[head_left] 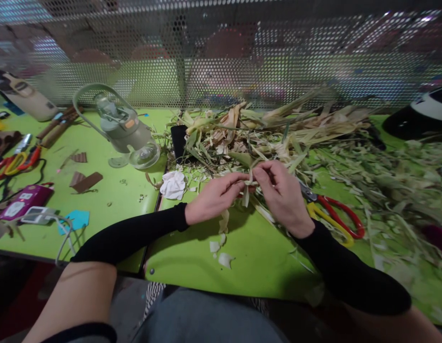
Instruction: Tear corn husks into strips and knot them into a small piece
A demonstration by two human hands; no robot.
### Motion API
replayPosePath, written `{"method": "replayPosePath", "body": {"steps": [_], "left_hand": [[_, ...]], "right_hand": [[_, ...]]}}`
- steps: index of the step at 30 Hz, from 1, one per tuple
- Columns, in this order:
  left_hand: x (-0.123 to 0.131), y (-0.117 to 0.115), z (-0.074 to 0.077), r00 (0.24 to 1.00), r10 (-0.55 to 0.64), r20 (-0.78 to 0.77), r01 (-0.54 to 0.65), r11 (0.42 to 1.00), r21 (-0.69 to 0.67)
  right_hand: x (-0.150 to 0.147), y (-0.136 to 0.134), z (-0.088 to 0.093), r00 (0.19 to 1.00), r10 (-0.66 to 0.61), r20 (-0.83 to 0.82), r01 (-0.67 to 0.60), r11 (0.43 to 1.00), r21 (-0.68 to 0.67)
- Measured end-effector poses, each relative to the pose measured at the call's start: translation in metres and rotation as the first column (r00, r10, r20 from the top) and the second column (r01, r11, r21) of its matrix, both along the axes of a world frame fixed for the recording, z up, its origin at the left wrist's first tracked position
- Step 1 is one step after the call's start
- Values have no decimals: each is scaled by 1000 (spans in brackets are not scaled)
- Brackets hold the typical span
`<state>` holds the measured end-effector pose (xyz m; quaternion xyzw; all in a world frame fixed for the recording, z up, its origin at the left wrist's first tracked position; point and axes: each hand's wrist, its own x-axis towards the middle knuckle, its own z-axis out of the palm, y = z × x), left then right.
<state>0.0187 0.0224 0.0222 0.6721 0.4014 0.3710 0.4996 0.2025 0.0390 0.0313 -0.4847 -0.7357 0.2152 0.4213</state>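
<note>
Both my hands meet above the green table (192, 271), closed around a pale strip of corn husk (246, 195). My left hand (217, 196) pinches it from the left with fingers stretched toward the right. From the other side my right hand (280, 195) grips it between thumb and curled fingers; part of the strip is hidden there. Behind them lies a heap of dry corn husks (238, 121). Scissors with red and yellow handles (335, 216) rest beside my right wrist, blades partly covered. Small husk scraps (225, 259) lie below my hands.
A crumpled white paper (173, 185), a dark phone (178, 143) and a tilted-looking drink bottle (121, 126) stand left of the heap. Farther left are more scissors (17, 162) and a purple box (27, 201). A perforated metal screen (142, 71) runs behind the table. Shredded husks spread right.
</note>
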Motion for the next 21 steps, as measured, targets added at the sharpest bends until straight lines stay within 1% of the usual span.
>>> {"method": "replayPosePath", "body": {"steps": [2, 4, 7, 10, 12, 14, 16, 19, 21], "left_hand": [[1, 0, -1, 998, 27, 60, -23, 998, -60], [3, 0, -3, 990, 54, 130, -36, 990, -138], [5, 2, -3, 965, 87, 248, -24, 968, -248], [6, 4, 0, 923, 124, 364, 30, 921, -388], [6, 4, 3, 913, 140, 383, 54, 890, -452], [6, 2, 4, 928, 154, 338, 11, 898, -440], [5, 0, 6, 944, 167, 286, -55, 931, -362], [3, -1, 5, 957, 147, 249, -90, 970, -225], [2, 0, 3, 970, 120, 213, -88, 984, -154]], "right_hand": [[-2, -3, -1, 1000, 22, 17, -22, 1000, -12], [-3, -5, -2, 997, 76, 13, -75, 996, -37], [-3, -5, -5, 991, 134, -14, -135, 989, -58], [-2, -5, -8, 991, 128, 23, -128, 992, 14], [-4, -7, -10, 988, 143, 60, -148, 986, 71], [-7, -11, -13, 985, 162, 62, -168, 981, 101], [-10, -14, -15, 988, 151, 16, -152, 984, 92], [-12, -16, -15, 992, 111, -67, -112, 994, -14], [-11, -15, -12, 989, 116, -87, -126, 986, -113]]}}
